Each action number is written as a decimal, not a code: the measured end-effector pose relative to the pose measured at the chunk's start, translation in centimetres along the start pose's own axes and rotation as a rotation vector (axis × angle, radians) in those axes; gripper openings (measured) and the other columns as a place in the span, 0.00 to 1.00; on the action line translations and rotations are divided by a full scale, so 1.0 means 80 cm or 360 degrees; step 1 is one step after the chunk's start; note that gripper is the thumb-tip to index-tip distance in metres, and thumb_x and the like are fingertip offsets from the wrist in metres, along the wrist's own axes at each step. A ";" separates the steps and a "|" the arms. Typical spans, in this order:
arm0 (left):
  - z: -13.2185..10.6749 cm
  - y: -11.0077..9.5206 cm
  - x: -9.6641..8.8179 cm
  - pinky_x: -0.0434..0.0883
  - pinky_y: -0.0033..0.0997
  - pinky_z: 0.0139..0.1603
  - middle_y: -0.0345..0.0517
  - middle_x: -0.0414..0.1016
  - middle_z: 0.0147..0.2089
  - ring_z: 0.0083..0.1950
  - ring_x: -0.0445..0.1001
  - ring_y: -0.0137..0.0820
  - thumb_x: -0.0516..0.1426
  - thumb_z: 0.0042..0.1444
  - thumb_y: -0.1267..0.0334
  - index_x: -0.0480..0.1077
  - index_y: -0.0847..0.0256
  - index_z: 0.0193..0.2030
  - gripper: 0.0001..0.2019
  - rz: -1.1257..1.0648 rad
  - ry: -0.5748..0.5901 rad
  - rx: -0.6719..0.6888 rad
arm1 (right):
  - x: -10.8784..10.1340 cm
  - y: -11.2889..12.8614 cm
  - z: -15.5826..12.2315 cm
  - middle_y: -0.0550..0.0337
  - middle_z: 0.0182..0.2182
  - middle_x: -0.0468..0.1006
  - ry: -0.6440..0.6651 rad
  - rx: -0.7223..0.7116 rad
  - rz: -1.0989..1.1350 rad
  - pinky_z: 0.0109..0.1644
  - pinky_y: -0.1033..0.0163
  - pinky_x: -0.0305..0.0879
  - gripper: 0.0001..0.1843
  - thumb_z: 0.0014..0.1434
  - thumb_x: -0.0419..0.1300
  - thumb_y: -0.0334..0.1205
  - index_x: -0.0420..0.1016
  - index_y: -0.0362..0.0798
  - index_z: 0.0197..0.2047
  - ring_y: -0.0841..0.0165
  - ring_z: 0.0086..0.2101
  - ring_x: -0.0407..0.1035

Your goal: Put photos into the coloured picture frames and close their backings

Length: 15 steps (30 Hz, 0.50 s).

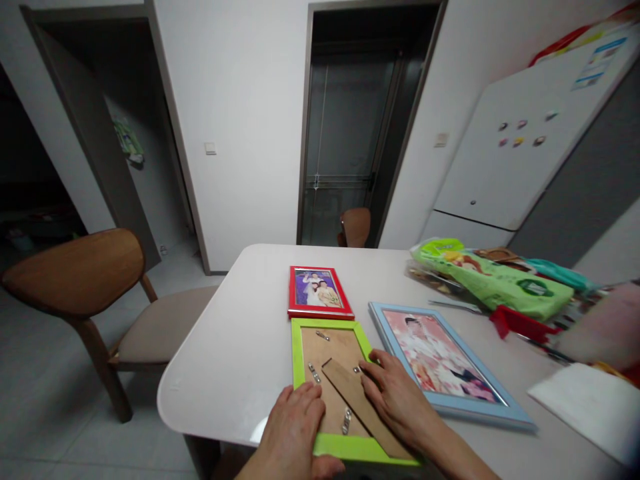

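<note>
A lime-green picture frame lies face down at the near edge of the table. Its brown backing board shows, with a slanted stand leg and several small metal clips. My left hand holds the frame's lower left side, its fingers over the edge and its thumb by the bottom corner. Over the right edge, my right hand is closed with bent fingers, fingertips at a metal clip. Beyond lies a red picture frame with a photo face up. To the right is a light-blue picture frame, also face up.
Bags and packets, including a green package, crowd the table's right side near a red plastic item and white tissue. A wooden chair stands left of the white table. A fridge stands at the right.
</note>
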State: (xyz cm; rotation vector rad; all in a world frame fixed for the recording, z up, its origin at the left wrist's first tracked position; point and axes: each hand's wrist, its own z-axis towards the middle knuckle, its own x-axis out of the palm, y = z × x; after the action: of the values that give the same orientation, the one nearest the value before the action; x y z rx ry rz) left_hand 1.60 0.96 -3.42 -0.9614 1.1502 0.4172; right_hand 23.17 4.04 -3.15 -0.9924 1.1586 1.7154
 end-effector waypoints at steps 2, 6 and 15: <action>0.001 -0.001 0.002 0.51 0.43 0.57 0.48 0.58 0.57 0.57 0.55 0.39 0.61 0.37 0.49 0.60 0.59 0.49 0.32 -0.0011 -0.0020 -0.0009 | 0.001 0.001 -0.001 0.50 0.41 0.65 0.0008 0.0004 0.0063 0.48 0.60 0.56 0.17 0.54 0.44 0.40 0.71 0.46 0.38 0.64 0.43 0.60; 0.000 -0.002 0.002 0.52 0.42 0.57 0.48 0.58 0.57 0.57 0.55 0.39 0.62 0.36 0.50 0.60 0.59 0.49 0.32 -0.0020 -0.0016 -0.0010 | 0.002 0.000 -0.006 0.51 0.42 0.64 0.0010 0.0023 0.0127 0.49 0.61 0.55 0.17 0.54 0.45 0.39 0.71 0.45 0.40 0.65 0.43 0.60; 0.000 -0.003 -0.005 0.51 0.43 0.57 0.51 0.56 0.58 0.58 0.54 0.39 0.62 0.37 0.52 0.60 0.62 0.49 0.32 -0.0023 0.0069 -0.0007 | 0.003 0.025 0.040 0.54 0.40 0.72 -0.0016 -0.0062 0.0026 0.46 0.63 0.55 0.15 0.54 0.46 0.39 0.72 0.47 0.40 0.66 0.41 0.62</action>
State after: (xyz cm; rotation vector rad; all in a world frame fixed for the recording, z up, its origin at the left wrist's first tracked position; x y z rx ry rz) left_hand 1.58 0.90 -2.97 -0.9862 1.1810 0.3889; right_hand 20.68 6.67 -1.93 -0.9989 1.1335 1.7596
